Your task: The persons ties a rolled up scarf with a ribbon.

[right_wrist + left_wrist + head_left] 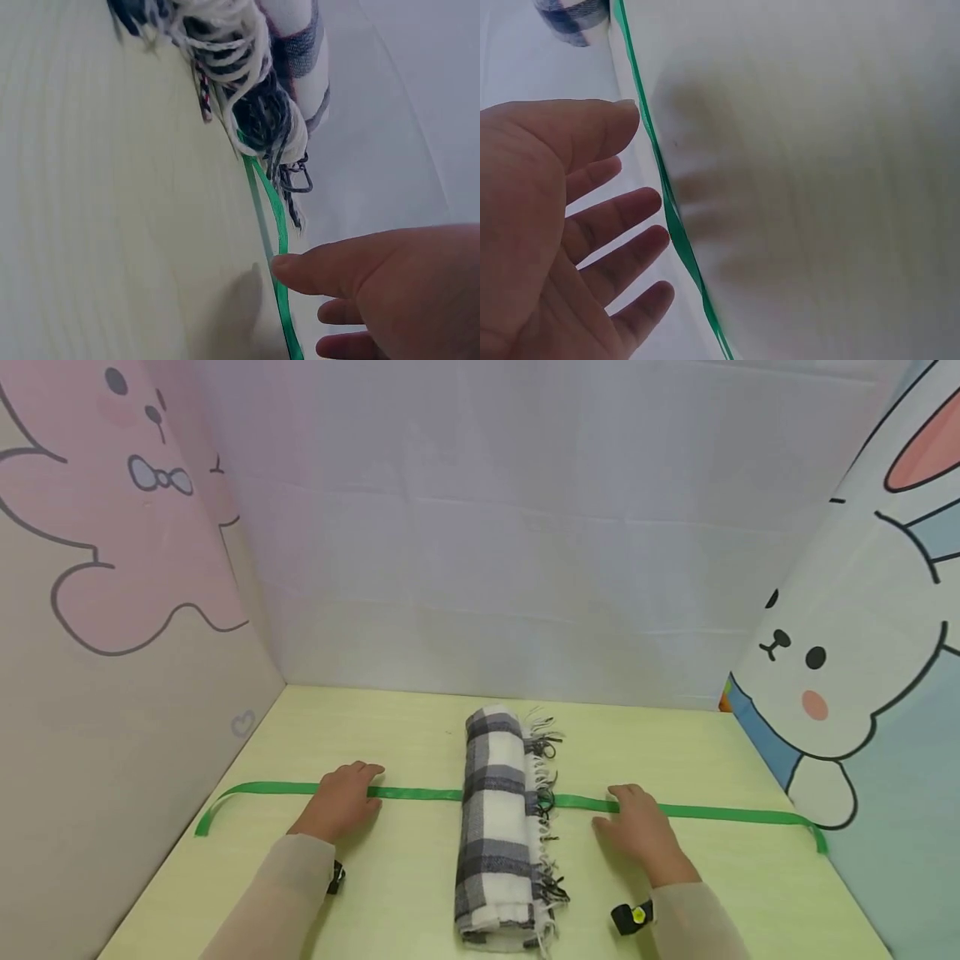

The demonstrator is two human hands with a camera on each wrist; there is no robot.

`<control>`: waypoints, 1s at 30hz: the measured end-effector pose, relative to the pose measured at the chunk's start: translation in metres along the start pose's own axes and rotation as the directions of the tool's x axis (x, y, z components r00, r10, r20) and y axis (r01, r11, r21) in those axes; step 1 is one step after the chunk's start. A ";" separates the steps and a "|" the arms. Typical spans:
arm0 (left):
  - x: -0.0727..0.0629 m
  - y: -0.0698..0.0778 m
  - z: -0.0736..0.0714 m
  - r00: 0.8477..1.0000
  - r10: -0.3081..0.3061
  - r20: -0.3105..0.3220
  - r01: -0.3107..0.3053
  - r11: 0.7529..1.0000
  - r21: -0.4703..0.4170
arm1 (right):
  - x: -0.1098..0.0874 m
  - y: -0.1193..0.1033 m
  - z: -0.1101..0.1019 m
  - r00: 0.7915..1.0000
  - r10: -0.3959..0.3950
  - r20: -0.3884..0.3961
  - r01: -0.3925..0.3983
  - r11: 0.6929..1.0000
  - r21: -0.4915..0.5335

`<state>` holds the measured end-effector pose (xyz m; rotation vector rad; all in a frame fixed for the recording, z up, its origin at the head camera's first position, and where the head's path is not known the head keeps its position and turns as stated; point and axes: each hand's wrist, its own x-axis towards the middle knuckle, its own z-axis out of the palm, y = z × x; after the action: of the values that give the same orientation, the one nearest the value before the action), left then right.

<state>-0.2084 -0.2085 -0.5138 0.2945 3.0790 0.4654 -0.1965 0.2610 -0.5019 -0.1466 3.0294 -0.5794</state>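
Observation:
A rolled black, grey and white checked scarf or blanket [495, 827] lies lengthwise in the middle of the table, its fringe [225, 45] along the right side. Beneath the roll runs a green ribbon [727, 814], stretching out to both sides. My left hand [341, 802] is over the ribbon's left part, fingers spread and loosely bent, holding nothing. In the left wrist view its fingertips [649, 199] are close to the ribbon; contact is unclear. Over the right part is my right hand [641, 831], its thumb [307, 271] at the ribbon without a visible grip.
The pale yellow table [390, 877] meets a white cloth wall [525, 543] at the back. Side walls carry a pink cartoon animal [150, 543] on the left and a white rabbit [847, 677] on the right. Both ribbon ends hang at the table's side edges.

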 end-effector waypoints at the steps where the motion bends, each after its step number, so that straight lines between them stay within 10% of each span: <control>1: 0.000 0.000 -0.001 1.000 0.001 0.004 -0.001 1.000 -0.003 | 0.002 0.001 0.000 1.000 -0.006 0.003 0.006 1.000 -0.005; 16: 0.010 -0.012 0.006 0.997 -0.026 0.078 0.037 0.988 -0.147 | 0.018 0.009 0.000 0.993 -0.074 0.093 0.072 0.997 0.033; 30: 0.010 -0.013 -0.007 0.994 0.001 0.109 0.026 0.970 -0.243 | 0.020 0.007 -0.007 0.998 -0.053 0.024 0.052 0.999 0.013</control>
<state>-0.2211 -0.2210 -0.5106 0.2833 2.8761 0.7907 -0.2171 0.2680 -0.4982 -0.2314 3.0055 -0.5962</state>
